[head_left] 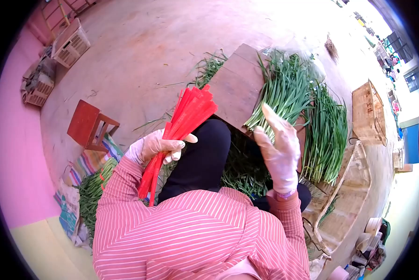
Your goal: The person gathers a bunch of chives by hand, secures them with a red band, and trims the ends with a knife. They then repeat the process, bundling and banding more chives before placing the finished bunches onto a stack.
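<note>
The gloved left hand [159, 146] is gripping flat red strips [193, 109], which are fanning out beyond it. The gloved right hand [282, 151] is spreading wide near leafy green stalks [284, 81] lying on a brown board [237, 77]. Left of the left hand, a red stool [83, 122] is resting.

One left hand [157, 148] is shown at nine o'clock and one right hand [284, 156] at three. One sheaf of red strips [190, 114] is counted toward eleven, two large bunches of greens [284, 84] between two and three, one stool [84, 123] at nine, and two crates [72, 49] at ten.
</note>
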The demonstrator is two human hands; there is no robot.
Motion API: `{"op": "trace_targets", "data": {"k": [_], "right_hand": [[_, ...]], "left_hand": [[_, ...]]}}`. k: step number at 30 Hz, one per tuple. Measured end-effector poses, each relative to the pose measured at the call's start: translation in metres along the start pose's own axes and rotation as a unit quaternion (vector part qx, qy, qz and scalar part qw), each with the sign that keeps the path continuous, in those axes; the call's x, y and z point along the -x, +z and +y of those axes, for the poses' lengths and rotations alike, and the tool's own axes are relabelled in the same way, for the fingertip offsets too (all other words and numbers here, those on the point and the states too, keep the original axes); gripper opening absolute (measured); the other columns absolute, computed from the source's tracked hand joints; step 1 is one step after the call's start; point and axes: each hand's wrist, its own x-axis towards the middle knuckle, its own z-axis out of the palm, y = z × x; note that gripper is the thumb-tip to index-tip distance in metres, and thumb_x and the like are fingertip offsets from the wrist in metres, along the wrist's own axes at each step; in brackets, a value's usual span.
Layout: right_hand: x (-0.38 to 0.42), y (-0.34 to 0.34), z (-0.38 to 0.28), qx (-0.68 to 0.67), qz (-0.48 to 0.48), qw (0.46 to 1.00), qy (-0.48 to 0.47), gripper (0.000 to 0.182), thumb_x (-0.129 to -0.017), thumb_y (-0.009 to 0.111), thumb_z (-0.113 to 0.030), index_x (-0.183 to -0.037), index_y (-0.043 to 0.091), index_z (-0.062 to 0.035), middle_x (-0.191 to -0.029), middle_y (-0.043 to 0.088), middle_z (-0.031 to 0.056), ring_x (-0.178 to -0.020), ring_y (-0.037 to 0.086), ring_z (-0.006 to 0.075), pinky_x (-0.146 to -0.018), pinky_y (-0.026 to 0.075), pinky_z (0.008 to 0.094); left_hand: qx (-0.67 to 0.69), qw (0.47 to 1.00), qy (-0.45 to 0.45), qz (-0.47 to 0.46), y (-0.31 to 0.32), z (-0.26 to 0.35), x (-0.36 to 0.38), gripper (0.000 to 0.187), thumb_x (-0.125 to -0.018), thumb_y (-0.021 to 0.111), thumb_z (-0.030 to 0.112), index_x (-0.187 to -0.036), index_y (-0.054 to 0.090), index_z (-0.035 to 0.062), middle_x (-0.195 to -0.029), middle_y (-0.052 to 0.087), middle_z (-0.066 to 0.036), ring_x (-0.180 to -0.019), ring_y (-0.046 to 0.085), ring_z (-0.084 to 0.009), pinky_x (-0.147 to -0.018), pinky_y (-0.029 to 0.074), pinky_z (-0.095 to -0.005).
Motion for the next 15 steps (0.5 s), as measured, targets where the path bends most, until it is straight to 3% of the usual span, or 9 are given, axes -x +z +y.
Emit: {"op": "trace_targets", "data": {"k": [1,3,5,9,11,12,15], "right_hand": [[-0.011,0.003,-0.012,0.015,-0.037,0.999,0.017,0.061,-0.08,0.074,-0.018,-0.134,0.052,-0.0012,-0.131,0.058,0.017,-0.123,0.054,0.0301,-0.106,0.038,0.0385],[-0.024,0.011,-0.023,0.026,-0.062,0.998,0.001,0.085,-0.077,0.077,-0.029,-0.145,0.035,0.0003,-0.146,0.036,0.0265,-0.135,0.038,0.0373,-0.111,0.032,0.0415],[-0.032,0.021,-0.03,0.014,-0.054,0.998,-0.023,0.091,-0.075,0.077,-0.037,-0.146,0.034,-0.0001,-0.15,0.027,0.0278,-0.139,0.03,0.0393,-0.112,0.031,0.0431],[-0.041,0.034,-0.037,0.041,-0.094,0.994,-0.037,0.093,-0.074,0.077,-0.041,-0.146,0.034,-0.0015,-0.152,0.021,0.0282,-0.141,0.024,0.0409,-0.112,0.029,0.0447],[-0.042,0.039,-0.036,0.023,-0.106,0.993,-0.048,0.093,-0.074,0.079,-0.034,-0.148,0.031,-0.0043,-0.155,0.019,0.0256,-0.142,0.024,0.0395,-0.114,0.026,0.0436],[-0.042,0.042,-0.034,0.046,-0.111,0.991,-0.057,0.09,-0.074,0.076,-0.039,-0.146,0.035,-0.0049,-0.153,0.019,0.0263,-0.14,0.025,0.0412,-0.112,0.03,0.0451],[-0.038,0.045,-0.035,0.035,-0.113,0.99,-0.072,0.088,-0.074,0.077,-0.036,-0.146,0.036,-0.005,-0.152,0.021,0.0262,-0.14,0.025,0.0416,-0.113,0.029,0.0453]], "left_hand": [[-0.007,1.0,-0.005,-0.012,0.002,0.002,0.0,0.044,-0.088,0.068,0.02,-0.124,0.057,-0.003,-0.067,0.059,-0.002,-0.05,0.053,-0.0065,-0.047,0.044,-0.0193],[-0.015,0.999,-0.012,-0.025,0.005,0.001,-0.002,0.045,-0.088,0.068,0.021,-0.125,0.057,-0.0032,-0.067,0.058,-0.002,-0.05,0.053,-0.0063,-0.047,0.044,-0.0192],[-0.036,0.999,-0.021,-0.032,0.006,0.0,-0.004,0.041,-0.089,0.066,0.019,-0.123,0.057,-0.0018,-0.069,0.058,-0.002,-0.05,0.052,-0.0062,-0.045,0.042,-0.0194],[-0.052,0.997,-0.039,-0.029,0.009,0.0,-0.007,0.041,-0.088,0.066,0.019,-0.123,0.057,0.0,-0.066,0.059,-0.003,-0.047,0.051,-0.0065,-0.043,0.041,-0.0196],[-0.061,0.997,-0.053,-0.017,0.013,0.002,-0.007,0.04,-0.087,0.065,0.017,-0.123,0.057,0.001,-0.066,0.058,-0.003,-0.045,0.05,-0.0067,-0.042,0.04,-0.0195],[-0.059,0.997,-0.052,-0.016,0.013,0.002,-0.007,0.04,-0.087,0.065,0.017,-0.123,0.057,0.001,-0.066,0.058,-0.003,-0.045,0.05,-0.0067,-0.042,0.04,-0.0195],[-0.07,0.997,-0.037,-0.025,0.013,0.001,-0.008,0.039,-0.088,0.064,0.016,-0.122,0.057,0.0012,-0.066,0.058,-0.003,-0.045,0.049,-0.0068,-0.043,0.04,-0.019]]}}
